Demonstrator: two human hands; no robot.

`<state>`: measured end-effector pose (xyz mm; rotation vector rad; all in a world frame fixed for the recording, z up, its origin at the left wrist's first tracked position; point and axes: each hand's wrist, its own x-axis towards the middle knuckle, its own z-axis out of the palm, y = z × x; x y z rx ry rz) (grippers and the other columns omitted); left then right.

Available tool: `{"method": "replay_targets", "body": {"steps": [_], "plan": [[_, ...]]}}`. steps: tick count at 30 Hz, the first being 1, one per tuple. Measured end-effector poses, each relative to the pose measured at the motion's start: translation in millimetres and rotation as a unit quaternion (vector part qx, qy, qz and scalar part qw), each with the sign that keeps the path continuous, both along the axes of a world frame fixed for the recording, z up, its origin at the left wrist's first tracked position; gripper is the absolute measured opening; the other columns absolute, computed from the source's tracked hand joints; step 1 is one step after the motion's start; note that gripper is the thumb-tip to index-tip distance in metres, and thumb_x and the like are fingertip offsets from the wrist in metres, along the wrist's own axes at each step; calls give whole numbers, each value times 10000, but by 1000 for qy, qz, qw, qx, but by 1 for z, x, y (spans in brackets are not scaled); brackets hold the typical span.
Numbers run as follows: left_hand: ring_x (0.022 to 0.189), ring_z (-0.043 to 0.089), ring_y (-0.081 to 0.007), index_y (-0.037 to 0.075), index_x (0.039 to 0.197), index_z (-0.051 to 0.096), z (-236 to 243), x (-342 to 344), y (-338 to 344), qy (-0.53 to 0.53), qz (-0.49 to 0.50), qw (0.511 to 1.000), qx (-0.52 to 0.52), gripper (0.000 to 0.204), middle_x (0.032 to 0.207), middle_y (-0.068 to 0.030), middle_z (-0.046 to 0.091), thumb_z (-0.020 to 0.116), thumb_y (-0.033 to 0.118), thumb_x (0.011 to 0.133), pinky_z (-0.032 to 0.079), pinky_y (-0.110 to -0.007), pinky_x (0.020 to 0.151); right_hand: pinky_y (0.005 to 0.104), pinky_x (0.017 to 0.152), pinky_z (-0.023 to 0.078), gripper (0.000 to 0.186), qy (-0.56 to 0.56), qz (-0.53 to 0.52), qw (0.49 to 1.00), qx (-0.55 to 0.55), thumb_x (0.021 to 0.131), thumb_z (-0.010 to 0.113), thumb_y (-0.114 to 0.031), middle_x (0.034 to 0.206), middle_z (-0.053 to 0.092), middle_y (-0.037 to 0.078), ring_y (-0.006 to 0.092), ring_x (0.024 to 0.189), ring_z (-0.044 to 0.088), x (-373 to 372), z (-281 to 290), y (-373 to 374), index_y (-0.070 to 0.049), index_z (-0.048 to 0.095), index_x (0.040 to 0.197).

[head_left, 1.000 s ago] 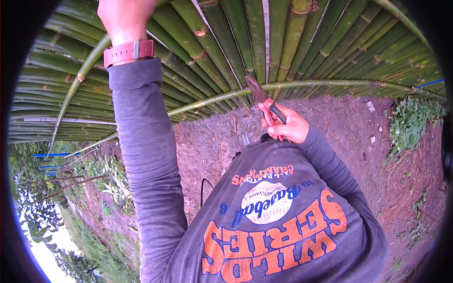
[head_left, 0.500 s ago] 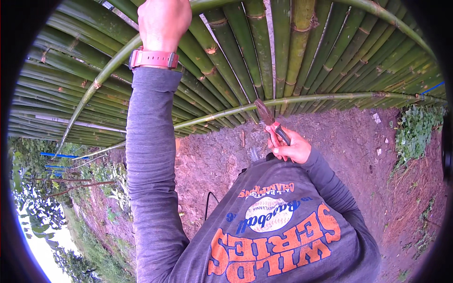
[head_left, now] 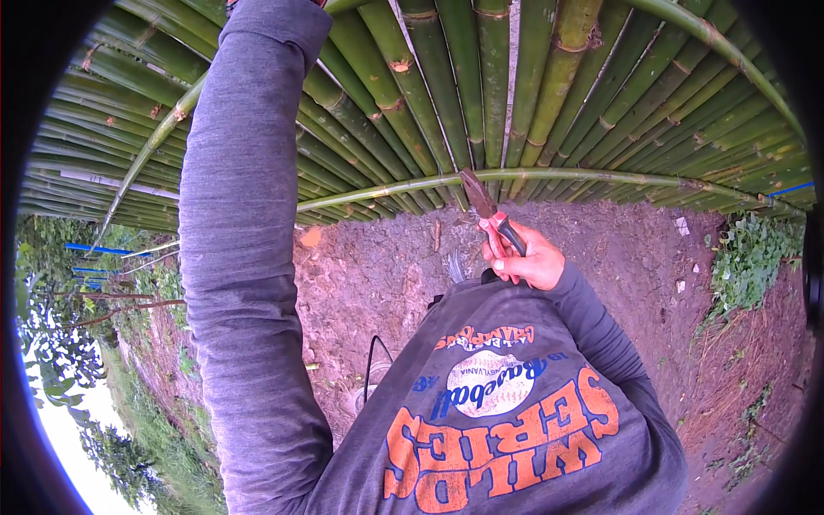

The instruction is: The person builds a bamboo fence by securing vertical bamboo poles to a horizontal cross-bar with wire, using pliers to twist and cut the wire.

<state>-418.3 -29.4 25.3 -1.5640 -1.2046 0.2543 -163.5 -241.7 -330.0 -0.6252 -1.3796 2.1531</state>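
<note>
My right hand (head_left: 534, 260) is closed around a pair of pliers (head_left: 493, 215) with red and black handles, held in front of my waist. Their dark, rusty-looking jaws point up and away, overlapping the lower bamboo rail (head_left: 558, 174) in the picture; whether they touch it I cannot tell. My left arm, in a grey sleeve (head_left: 245, 172), stretches up over the green bamboo poles (head_left: 493, 86). The left hand lies beyond the top edge, with only a sliver of the reddish watch at the sleeve's end showing.
The side-by-side poles form a wall ahead, crossed by curving bamboo rails. Below it lies bare brown soil (head_left: 618, 257). A bundle of thin wire-like strands (head_left: 455, 267) is near my waist. Leafy plants (head_left: 747, 266) grow at the right; blue bars (head_left: 103, 249) and shrubs stand at the left.
My left arm has reached farther up, and its hand has left the picture at the top. My right hand keeps hold of the pliers in nearly the same place.
</note>
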Motion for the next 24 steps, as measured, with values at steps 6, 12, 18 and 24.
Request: {"method": "replay_targets", "body": {"steps": [6,12,18,24], "plan": [[726,699,-286,85,705,758,28,3,4,63,61,991,-97,62,785,-105,724,717,131,694,547,-390,644,220,531,429,662,8,-15,1000,-19,809,650,-78,969,588,13,72,681,525,2,5,1,-103,436,1434],[410,310,-209,46,644,463,42,21,6,-706,-42,671,-222,244,502,-72,295,429,9,883,211,-396,380,244,594,465,678,12,-20,1000,8,823,605,-38,1014,591,41,93,717,542,-14,8,30,-101,400,1466],[645,538,-240,87,814,666,57,52,18,-352,173,867,-308,100,716,-87,561,576,87,858,431,-407,556,285,636,512,667,-30,-144,986,77,830,569,-8,1192,590,86,133,795,586,-79,16,101,-100,394,1467],[833,717,-317,108,813,781,36,23,27,-105,-23,988,-114,167,861,-127,734,678,198,718,571,-429,726,292,573,486,616,64,-133,988,41,826,546,63,1126,584,50,125,678,558,-120,17,116,-88,439,1413]]}}
